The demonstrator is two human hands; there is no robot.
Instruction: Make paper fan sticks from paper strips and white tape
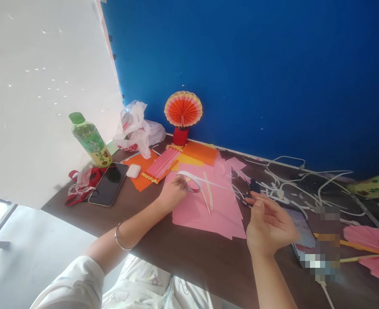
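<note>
My left hand (173,194) rests over pink paper sheets (205,219), its fingers closed at a looped white tape (198,179). A thin pale strip runs from there across to my right hand (268,221), whose thumb and forefinger pinch its end. Another short white strip (208,191) lies on the pink sheets. Beyond my left hand sits a pleated pink paper piece (162,164) with yellow-orange ends, beside orange paper (200,153). A round pleated paper fan (183,109) in orange, pink and yellow stands on a red base (180,136) by the wall.
At left are a green-capped bottle (91,139), a dark phone (108,184), a white case (133,171) and plastic bags (138,131). White cables and paper scraps (281,193) clutter the right, near another screen (301,231) and a pink paper piece (378,253).
</note>
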